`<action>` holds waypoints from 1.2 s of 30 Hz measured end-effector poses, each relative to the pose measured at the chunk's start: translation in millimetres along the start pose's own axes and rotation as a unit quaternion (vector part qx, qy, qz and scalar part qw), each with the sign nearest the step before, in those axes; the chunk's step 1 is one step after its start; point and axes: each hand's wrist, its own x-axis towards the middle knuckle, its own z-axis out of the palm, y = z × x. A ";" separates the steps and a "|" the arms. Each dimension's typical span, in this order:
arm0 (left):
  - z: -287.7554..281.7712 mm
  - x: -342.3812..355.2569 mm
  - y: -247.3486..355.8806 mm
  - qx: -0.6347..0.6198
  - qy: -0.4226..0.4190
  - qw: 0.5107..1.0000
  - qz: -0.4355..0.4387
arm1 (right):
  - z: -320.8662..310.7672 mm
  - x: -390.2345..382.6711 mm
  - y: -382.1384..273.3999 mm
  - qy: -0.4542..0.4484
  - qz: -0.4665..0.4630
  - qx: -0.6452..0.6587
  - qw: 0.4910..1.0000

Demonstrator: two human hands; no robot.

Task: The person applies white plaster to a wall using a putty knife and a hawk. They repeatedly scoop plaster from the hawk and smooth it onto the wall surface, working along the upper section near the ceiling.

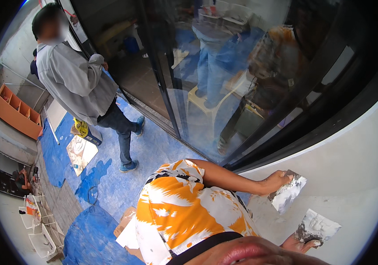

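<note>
Left hand clamped on flat silver metal scraper, before pale smooth wall. Right hand clamped on squarish silver metal plate, white paste reaching right corner. Risk: steeper plate tilt could drop paste. Scraper's long axis slants upper right to lower left; plate points right.

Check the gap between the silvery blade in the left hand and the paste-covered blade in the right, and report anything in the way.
Nothing visible. The silvery blade in the left hand and the paste-covered blade in the right hand are apart, with only the pale surface showing between them.
</note>
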 end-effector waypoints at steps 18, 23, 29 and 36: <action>17.4 -9.7 30.2 -0.141 -0.067 0.988 -0.002 | -11.8 -36.9 19.4 -0.222 -0.287 -0.596 0.716; 21.7 -4.7 27.6 -0.026 -0.058 0.997 0.043 | -2.6 -62.9 14.3 -0.159 -0.275 -0.624 0.713; 25.9 2.4 13.9 0.093 -0.063 0.984 0.137 | 41.0 -67.2 -14.3 -0.254 -0.345 -0.766 0.480; 21.8 6.0 11.0 0.118 -0.047 0.985 0.117 | 75.2 -57.2 -30.9 -0.259 -0.358 -0.773 0.456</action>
